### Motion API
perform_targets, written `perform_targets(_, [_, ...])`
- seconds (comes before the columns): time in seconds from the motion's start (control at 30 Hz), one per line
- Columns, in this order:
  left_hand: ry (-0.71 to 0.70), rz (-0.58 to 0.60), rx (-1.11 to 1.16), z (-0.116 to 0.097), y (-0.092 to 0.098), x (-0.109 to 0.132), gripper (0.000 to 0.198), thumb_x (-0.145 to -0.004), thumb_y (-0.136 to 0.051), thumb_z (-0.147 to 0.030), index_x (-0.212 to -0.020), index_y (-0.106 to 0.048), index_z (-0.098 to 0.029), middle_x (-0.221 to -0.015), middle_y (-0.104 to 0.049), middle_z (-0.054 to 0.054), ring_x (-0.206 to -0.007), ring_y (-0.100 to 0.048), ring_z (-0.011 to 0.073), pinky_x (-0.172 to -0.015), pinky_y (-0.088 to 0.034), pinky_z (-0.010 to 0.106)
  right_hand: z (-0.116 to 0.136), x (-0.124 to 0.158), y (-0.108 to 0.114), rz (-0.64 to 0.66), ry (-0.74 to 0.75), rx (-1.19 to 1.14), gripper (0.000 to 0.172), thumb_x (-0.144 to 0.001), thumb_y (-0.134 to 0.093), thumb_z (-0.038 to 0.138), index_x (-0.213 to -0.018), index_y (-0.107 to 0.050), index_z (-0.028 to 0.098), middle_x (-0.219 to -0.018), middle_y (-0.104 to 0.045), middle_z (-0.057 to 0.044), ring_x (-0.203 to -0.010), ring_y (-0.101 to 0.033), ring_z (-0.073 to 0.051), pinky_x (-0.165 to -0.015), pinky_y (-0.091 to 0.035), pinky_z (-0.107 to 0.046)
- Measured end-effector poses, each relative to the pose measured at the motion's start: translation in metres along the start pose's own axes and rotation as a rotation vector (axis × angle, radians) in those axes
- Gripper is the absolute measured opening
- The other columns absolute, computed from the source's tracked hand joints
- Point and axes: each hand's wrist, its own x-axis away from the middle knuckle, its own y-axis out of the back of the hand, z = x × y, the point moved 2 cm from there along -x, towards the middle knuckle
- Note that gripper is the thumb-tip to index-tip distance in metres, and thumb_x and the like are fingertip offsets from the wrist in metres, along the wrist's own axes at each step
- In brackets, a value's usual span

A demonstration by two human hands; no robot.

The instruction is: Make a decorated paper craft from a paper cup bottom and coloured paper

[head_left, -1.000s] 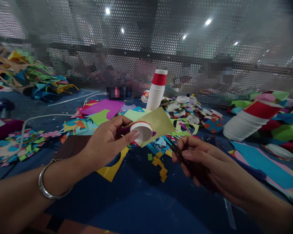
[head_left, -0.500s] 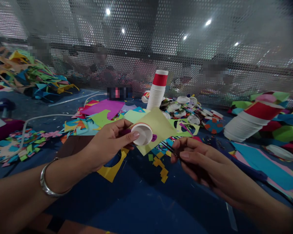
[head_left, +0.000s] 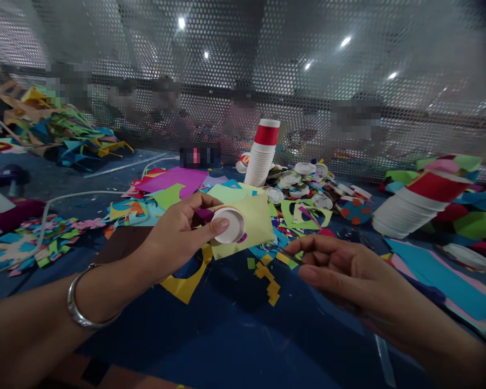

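Left hand (head_left: 178, 237) pinches a white cup (head_left: 227, 225) against a yellow-green paper sheet (head_left: 256, 227), both held above the scrap-littered blue tabletop (head_left: 227, 335). Right hand (head_left: 340, 270) is near the sheet's lower corner with its fingers loosely curled. I cannot tell whether it grips anything.

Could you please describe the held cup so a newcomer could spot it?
On the scrap-strewn blue table, find the left hand. It pinches a small cup against a pale yellow sheet. Unlike the tall stack behind, it is single, its white end facing the camera.
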Motion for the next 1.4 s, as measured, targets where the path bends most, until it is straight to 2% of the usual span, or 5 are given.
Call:
perform_targets(0.5, [0.026,0.121,0.068,-0.007,-0.009,0.006,0.052,-0.077,-0.079,-0.037,-0.119,-0.052,-0.023,-0.086,-0.067,0.0,-0.077,-0.063,0.0157,-0.063,-0.047,0.024,-0.001,-0.001,0.003,-0.177,0.161,0.13,0.041,-0.088,-0.07,0.05,-0.119,-0.058,0.026,-0.069,-0.044,0.008,-0.047,-0.033,-0.004,-0.038,-0.025,-0.018])
perform_targets(0.73, [0.154,0.142,0.217,-0.008,-0.012,0.006,0.03,-0.078,-0.08,-0.03,-0.092,-0.058,-0.017,-0.086,-0.066,-0.001,-0.078,-0.06,0.0099,-0.072,-0.046,0.021,0.0,-0.004,0.001,-0.181,0.157,0.096,0.037,-0.09,-0.067,0.051,-0.116,-0.059,0.026,-0.059,-0.039,0.01,-0.045,-0.033,-0.004,-0.038,-0.025,-0.017])
perform_targets(0.83, [0.164,0.155,0.282,-0.009,-0.013,0.007,0.026,-0.081,-0.077,-0.028,-0.095,-0.058,-0.017,-0.088,-0.066,0.0,-0.08,-0.061,0.0104,-0.073,-0.046,0.022,0.001,-0.004,-0.001,-0.163,0.161,0.088,0.038,-0.09,-0.067,0.051,-0.116,-0.059,0.025,-0.06,-0.041,0.01,-0.046,-0.033,-0.004,-0.039,-0.024,-0.017])
perform_targets(1.13, [0.236,0.12,0.356,-0.001,-0.014,0.005,0.031,-0.081,-0.078,-0.028,-0.105,-0.061,-0.018,-0.1,-0.068,0.003,-0.088,-0.064,0.0144,-0.073,-0.05,0.024,-0.003,-0.002,0.004,-0.234,0.181,0.094,0.038,-0.091,-0.065,0.053,-0.117,-0.059,0.026,-0.08,-0.058,0.003,-0.053,-0.036,-0.006,-0.045,-0.03,-0.02])
perform_targets(1.4, [0.205,0.047,0.49,-0.005,-0.012,0.005,0.033,-0.086,-0.073,-0.026,-0.112,-0.058,-0.016,-0.11,-0.066,0.006,-0.091,-0.06,0.0137,-0.072,-0.054,0.025,-0.004,-0.001,0.0,-0.23,0.134,0.014,0.041,-0.09,-0.063,0.057,-0.118,-0.059,0.026,-0.066,-0.044,0.008,-0.046,-0.029,-0.004,-0.04,-0.021,-0.017])
